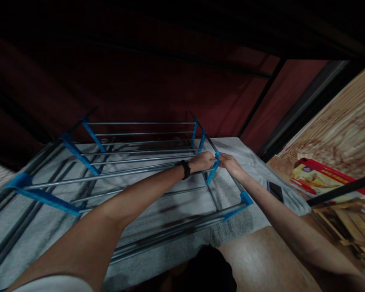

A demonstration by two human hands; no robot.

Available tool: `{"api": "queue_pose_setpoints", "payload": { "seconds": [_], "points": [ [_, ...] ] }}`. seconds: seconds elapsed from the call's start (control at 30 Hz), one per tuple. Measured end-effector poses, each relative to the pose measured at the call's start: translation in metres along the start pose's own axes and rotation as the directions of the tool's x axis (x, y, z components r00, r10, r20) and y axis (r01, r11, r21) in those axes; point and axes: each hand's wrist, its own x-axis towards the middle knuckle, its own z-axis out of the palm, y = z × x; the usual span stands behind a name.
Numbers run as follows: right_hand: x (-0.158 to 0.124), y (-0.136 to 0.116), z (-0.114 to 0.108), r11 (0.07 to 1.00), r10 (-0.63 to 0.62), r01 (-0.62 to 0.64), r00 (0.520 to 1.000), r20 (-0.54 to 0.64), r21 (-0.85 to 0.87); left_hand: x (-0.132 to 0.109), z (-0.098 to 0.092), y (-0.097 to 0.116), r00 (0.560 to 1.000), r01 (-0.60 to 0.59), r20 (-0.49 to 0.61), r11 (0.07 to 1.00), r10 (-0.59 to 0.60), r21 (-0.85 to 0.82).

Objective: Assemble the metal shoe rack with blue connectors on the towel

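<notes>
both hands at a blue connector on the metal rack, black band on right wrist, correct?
No, the head view shows the black band on the left wrist; left hand and right hand are at a blue connector on the metal rack.

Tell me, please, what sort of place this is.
Probably a room in a home: a metal rack, a grey blanket and a phone are in view.

Rack [80, 154] resting on cloth [182, 248], rods [79, 179] running left of fingers [224, 158]; phone [275, 191] lying on cloth, right of fingers; box [319, 179] sitting farther right, beyond phone.
</notes>
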Motion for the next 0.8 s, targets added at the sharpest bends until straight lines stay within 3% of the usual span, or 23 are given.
{"api": "queue_pose_setpoints", "payload": {
  "seconds": [0.6,0.8],
  "points": [
    [-0.006,-0.016,0.004,0.978,-0.026,0.023,1.0,-0.015,-0.208,-0.005,0.001,0.006,0.996,0.043,-0.087,0.995,-0.035,0.091],
    [-0.003,-0.013,0.005,0.994,-0.01,0.005,0.999,-0.04,-0.108,-0.007,0.002,0.003,0.995,0.025,-0.097,0.991,-0.012,0.13]
  ]
}}
